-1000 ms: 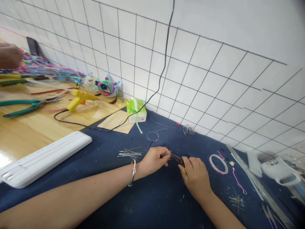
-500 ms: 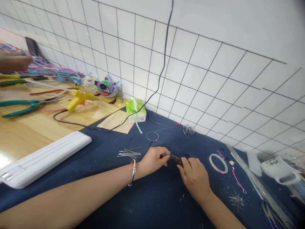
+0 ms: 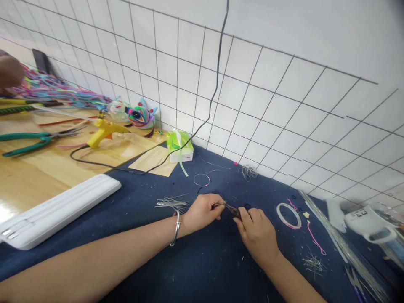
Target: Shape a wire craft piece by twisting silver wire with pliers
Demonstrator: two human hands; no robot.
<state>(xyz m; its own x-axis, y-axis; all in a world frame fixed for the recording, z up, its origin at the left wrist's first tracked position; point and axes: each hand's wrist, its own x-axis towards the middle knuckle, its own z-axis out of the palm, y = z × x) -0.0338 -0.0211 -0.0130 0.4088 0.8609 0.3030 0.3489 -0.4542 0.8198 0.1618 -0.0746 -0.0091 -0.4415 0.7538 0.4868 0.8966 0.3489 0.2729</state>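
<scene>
My left hand (image 3: 202,211) rests on the dark blue cloth (image 3: 195,261), fingers pinched on a short piece of thin wire (image 3: 218,205). A silver bangle (image 3: 175,228) sits on that wrist. My right hand (image 3: 257,233) is closed around small dark pliers (image 3: 234,210) whose tips meet the wire beside my left fingertips. A pile of cut silver wire pieces (image 3: 172,203) lies just left of my left hand. A small wire ring (image 3: 202,180) lies on the cloth behind the hands.
A white ring (image 3: 289,216) and pink cord (image 3: 315,240) lie right of my hands. Long wires and a white mug (image 3: 368,221) sit far right. A white case (image 3: 53,210), yellow glue gun (image 3: 102,131), green pliers (image 3: 34,139), tissue pack (image 3: 179,146) and another person's hand (image 3: 9,71) are left.
My hands stay almost still at the wire and pliers. The other person's hand at far left has shifted about over the coloured cords.
</scene>
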